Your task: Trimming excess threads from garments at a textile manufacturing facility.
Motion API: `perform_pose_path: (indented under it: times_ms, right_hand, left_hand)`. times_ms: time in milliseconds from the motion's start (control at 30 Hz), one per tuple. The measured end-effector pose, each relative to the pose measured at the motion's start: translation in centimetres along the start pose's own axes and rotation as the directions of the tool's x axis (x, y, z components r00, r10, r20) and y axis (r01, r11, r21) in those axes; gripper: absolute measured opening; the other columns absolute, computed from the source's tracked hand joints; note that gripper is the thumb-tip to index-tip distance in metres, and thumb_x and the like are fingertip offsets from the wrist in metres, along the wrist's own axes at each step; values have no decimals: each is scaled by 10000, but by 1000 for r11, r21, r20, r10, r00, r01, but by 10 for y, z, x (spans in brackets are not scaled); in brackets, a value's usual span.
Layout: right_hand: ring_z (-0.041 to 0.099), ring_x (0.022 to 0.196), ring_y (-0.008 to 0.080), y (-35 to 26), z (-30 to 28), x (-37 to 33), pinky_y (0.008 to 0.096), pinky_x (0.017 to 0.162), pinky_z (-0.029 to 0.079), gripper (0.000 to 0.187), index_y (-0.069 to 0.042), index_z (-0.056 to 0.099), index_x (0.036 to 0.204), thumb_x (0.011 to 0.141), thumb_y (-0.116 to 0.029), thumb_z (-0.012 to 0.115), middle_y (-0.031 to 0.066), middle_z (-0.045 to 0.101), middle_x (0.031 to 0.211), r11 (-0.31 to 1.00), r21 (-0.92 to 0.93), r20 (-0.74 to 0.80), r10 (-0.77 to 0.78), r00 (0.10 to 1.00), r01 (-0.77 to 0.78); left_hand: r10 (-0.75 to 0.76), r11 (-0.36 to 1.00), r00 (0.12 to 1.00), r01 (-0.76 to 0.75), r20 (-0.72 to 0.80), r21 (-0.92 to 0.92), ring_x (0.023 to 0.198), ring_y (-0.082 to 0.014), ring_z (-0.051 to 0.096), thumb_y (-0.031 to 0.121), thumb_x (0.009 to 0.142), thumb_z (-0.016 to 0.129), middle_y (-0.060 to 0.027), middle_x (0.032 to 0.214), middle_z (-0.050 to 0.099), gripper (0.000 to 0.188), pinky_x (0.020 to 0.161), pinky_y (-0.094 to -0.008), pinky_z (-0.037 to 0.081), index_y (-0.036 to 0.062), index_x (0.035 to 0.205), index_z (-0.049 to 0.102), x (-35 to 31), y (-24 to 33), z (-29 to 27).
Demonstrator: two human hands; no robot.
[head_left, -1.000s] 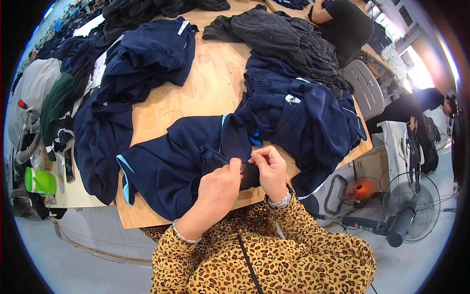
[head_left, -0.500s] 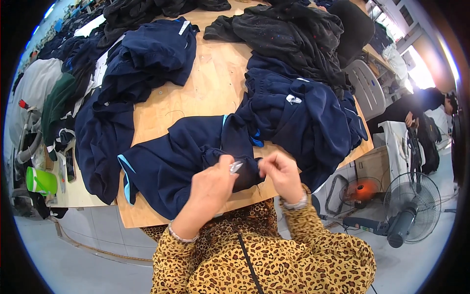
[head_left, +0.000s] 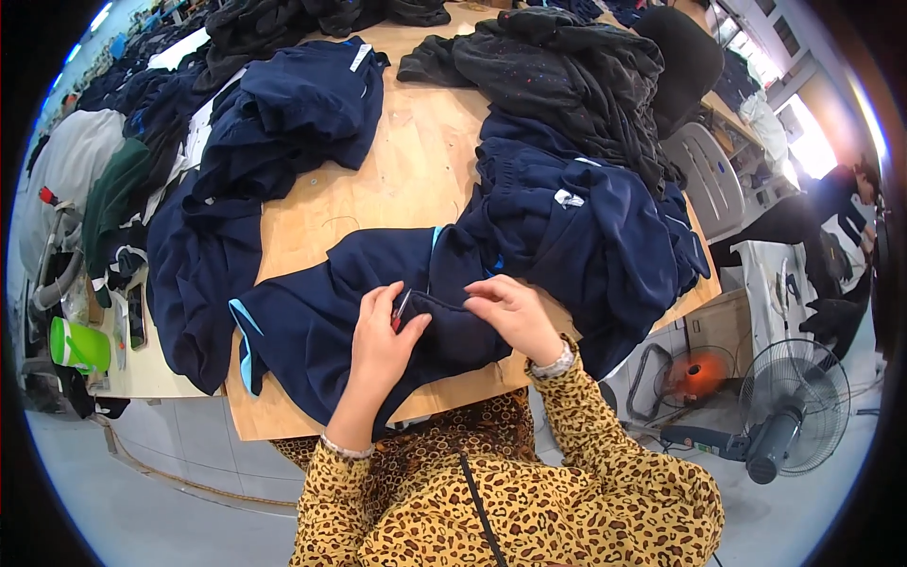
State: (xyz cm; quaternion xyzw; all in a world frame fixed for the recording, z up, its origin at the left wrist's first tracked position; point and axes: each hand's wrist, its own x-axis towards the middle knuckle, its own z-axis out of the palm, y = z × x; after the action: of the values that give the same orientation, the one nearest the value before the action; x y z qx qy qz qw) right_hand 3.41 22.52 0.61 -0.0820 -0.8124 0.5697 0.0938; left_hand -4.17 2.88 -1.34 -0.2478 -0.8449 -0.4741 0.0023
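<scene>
A navy garment (head_left: 321, 302) with light blue trim lies across the near part of the table under my hands. My left hand (head_left: 385, 331) is closed around small thread snips (head_left: 403, 303); their metal tip and a bit of red show between thumb and fingers. The left fingertips rest by a folded edge of the garment. At the other end of this edge, my right hand (head_left: 515, 317) has its thumb and fingers bent together on the cloth. What lies between the right fingertips is too small to make out clearly.
More navy garments (head_left: 586, 227) are heaped at the right, with a dark speckled garment (head_left: 557, 71) behind them. Another navy pile (head_left: 293, 104) lies at the left. A green bucket (head_left: 80, 345) stands far left. A fan (head_left: 789, 406) and a person (head_left: 831, 203) are at the right.
My left hand has moved up and left, turning the snips upward. My right hand has shifted left and slightly up, onto the garment's edge, which now lies stretched between the hands.
</scene>
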Motion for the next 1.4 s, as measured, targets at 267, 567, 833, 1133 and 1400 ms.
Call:
perform_pose_path:
  times_ms: [267, 567, 833, 1133, 1400]
  right_hand:
    - [590, 772, 318, 13, -3, -1, 393, 755, 412, 186, -19, 615, 867, 760, -161, 673, 140, 637, 821, 831, -527, 141, -119, 983, 176]
    - [617, 814, 254, 21, -26, -19, 309, 733, 472, 185, 7, 534, 939, 771, 81, 557, 138, 608, 847, 977, -213, 0, -19, 1000, 19]
    - [567, 959, 143, 40, -37, -18, 250, 876, 447, 302, -3, 535, 1085, 798, 81, 570, 49, 585, 1009, 880, 358, 247, 234, 940, -313]
    - [534, 1054, 295, -27, -6, 10, 370, 951, 390, 453, -8, 559, 1144, 766, -198, 719, 127, 580, 1098, 773, -490, 287, -294, 912, 404]
    - [598, 857, 287, -11, 23, 19, 370, 857, 392, 290, -23, 674, 905, 787, -288, 699, 141, 625, 899, 831, -533, 426, 99, 899, 161]
  left_hand:
    - [-207, 914, 977, 172, 58, 367, 795, -333, 634, 127, 766, 695, -117, 927, 603, 277, 679, -420, 513, 54, 1010, 586, -48, -17, -4]
    - [-40, 999, 997, 41, 58, -15, 693, -302, 571, 14, 810, 621, -138, 751, 570, 119, 613, -351, 446, -2, 923, 589, -41, -38, -35]
    - [-241, 956, 945, 271, 222, -116, 701, -290, 593, 34, 835, 608, -151, 842, 623, 141, 659, -332, 475, -23, 963, 588, -35, -43, -48]
    - [-11, 999, 996, 7, 94, 50, 718, -300, 561, 15, 792, 617, -133, 763, 583, 105, 625, -366, 451, -1, 891, 584, -34, -21, -45]
    - [-56, 998, 997, 57, 55, -33, 680, -284, 570, 34, 808, 622, -136, 769, 594, 129, 618, -351, 457, -3, 929, 601, -31, -20, -50]
